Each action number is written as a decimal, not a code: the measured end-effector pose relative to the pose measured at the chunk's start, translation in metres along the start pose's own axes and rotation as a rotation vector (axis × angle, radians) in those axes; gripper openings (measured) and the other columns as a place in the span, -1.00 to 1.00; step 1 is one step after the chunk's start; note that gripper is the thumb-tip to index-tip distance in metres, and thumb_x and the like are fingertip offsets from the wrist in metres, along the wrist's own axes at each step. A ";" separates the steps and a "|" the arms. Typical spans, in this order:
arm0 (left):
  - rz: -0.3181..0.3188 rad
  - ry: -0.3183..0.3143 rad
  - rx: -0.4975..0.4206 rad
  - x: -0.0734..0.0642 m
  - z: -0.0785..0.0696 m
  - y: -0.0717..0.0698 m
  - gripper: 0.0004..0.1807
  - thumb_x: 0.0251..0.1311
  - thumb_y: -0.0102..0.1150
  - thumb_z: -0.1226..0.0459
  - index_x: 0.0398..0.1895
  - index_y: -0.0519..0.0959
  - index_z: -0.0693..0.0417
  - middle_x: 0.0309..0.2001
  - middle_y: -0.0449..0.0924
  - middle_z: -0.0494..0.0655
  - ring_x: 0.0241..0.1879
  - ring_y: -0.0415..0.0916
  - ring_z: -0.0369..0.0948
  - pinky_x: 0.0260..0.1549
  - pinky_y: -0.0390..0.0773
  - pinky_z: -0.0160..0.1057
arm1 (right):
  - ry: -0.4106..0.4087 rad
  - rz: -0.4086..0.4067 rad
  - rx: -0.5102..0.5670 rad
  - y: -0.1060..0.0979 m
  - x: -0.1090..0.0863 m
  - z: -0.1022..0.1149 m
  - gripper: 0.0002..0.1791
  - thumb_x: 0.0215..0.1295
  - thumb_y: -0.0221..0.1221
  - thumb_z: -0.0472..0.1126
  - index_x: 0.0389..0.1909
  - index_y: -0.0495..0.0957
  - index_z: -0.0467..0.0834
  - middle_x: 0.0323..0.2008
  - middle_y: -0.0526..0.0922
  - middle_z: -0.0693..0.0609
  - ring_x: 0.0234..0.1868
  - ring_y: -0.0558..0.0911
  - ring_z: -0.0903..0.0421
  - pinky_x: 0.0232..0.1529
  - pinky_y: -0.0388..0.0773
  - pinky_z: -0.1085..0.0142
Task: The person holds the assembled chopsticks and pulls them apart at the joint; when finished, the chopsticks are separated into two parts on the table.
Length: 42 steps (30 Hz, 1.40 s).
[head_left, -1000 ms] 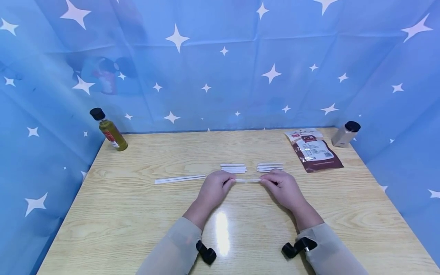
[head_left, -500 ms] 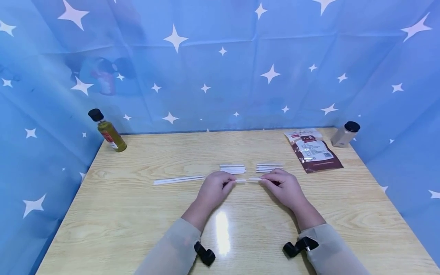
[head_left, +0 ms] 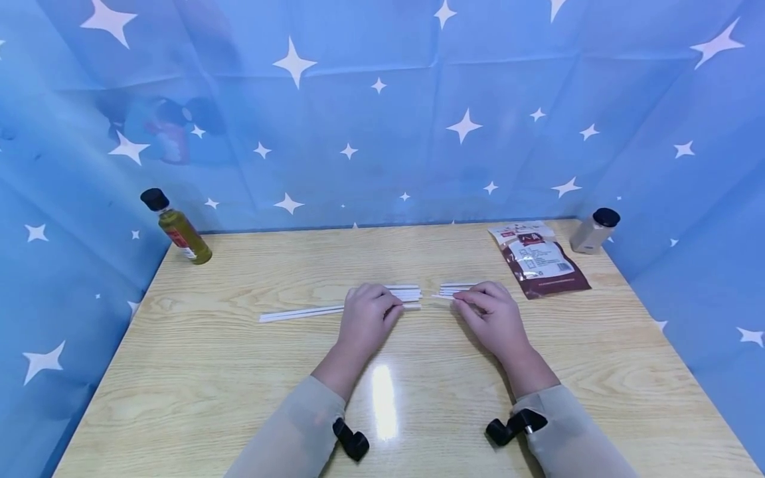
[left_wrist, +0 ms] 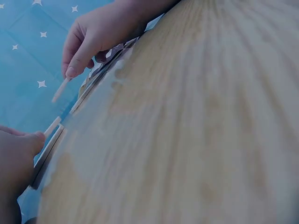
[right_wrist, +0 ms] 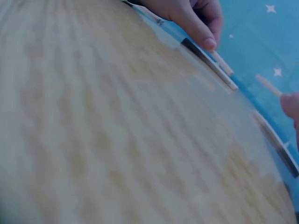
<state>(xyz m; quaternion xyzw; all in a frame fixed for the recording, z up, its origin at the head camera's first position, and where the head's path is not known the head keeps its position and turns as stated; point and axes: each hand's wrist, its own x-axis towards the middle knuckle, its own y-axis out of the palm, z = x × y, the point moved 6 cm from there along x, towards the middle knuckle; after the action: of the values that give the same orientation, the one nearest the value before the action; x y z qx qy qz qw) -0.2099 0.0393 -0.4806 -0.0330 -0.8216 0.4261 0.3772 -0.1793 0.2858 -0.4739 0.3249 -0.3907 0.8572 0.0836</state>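
My left hand (head_left: 366, 318) pinches a short thin white stick (head_left: 414, 307) between thumb and fingers, its free end pointing right. Opposite it, my right hand (head_left: 490, 315) pinches another short white stick (head_left: 443, 297), pointing left. A gap separates the two free ends, also plain in the left wrist view between the left stick (left_wrist: 53, 126) and the right stick (left_wrist: 60, 90). Just behind the hands lie two rows of short white sticks, a left row (head_left: 406, 288) and a right row (head_left: 457, 285), each partly covered by a hand. Longer white sticks (head_left: 301, 314) extend leftward from behind the left hand.
On the wooden table (head_left: 239, 398), a bottle of yellow-green liquid (head_left: 184, 234) with a black cap stands at the back left. A maroon and white packet (head_left: 540, 260) lies at the back right, beside a black-lidded jar (head_left: 594, 231). A star-patterned blue cloth (head_left: 335, 119) hangs behind.
One white stick spanned both hands a second ago; it then parted into two pieces. Both hands have since shifted slightly back toward the rows, each keeping its piece.
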 end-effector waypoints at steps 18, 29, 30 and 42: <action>0.006 -0.025 0.027 0.008 0.006 0.007 -0.93 0.21 0.59 0.16 -0.30 0.86 -0.11 -0.22 0.75 -0.19 -0.18 0.61 -0.12 -0.22 0.55 -0.07 | 0.011 0.081 -0.120 -0.009 0.000 -0.019 -0.81 0.19 0.56 -0.34 -0.18 0.88 -0.11 -0.19 0.70 -0.09 -0.04 0.52 -0.14 -0.03 0.41 0.03; -0.008 -0.009 0.046 0.006 0.003 0.008 -0.93 0.19 0.60 0.16 -0.30 0.86 -0.14 -0.23 0.75 -0.21 -0.21 0.59 -0.12 -0.23 0.53 -0.08 | 0.033 0.103 -0.172 -0.008 -0.001 -0.020 -0.80 0.17 0.57 -0.31 -0.18 0.89 -0.10 -0.21 0.71 -0.08 -0.03 0.51 -0.13 -0.01 0.40 0.02; -0.008 -0.007 0.051 0.006 0.003 0.008 -0.93 0.20 0.60 0.15 -0.31 0.86 -0.14 -0.24 0.75 -0.21 -0.21 0.59 -0.13 -0.23 0.53 -0.09 | 0.028 0.102 -0.177 -0.008 -0.001 -0.019 -0.81 0.16 0.58 -0.31 -0.19 0.89 -0.10 -0.21 0.71 -0.08 -0.03 0.51 -0.14 -0.02 0.39 0.02; -0.009 -0.034 0.019 0.005 0.005 0.006 -0.91 0.40 0.41 0.14 -0.15 0.82 -0.13 -0.17 0.78 -0.24 -0.16 0.60 -0.17 -0.13 0.54 -0.10 | 0.038 0.098 -0.179 -0.006 0.001 -0.016 -0.83 0.17 0.57 -0.32 -0.20 0.88 -0.11 -0.22 0.73 -0.08 -0.04 0.51 -0.13 -0.02 0.38 0.04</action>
<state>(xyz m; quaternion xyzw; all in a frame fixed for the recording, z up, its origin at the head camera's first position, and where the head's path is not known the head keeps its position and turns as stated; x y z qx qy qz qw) -0.2184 0.0411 -0.4840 -0.0186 -0.8241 0.4326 0.3652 -0.1860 0.3011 -0.4772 0.2801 -0.4796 0.8279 0.0776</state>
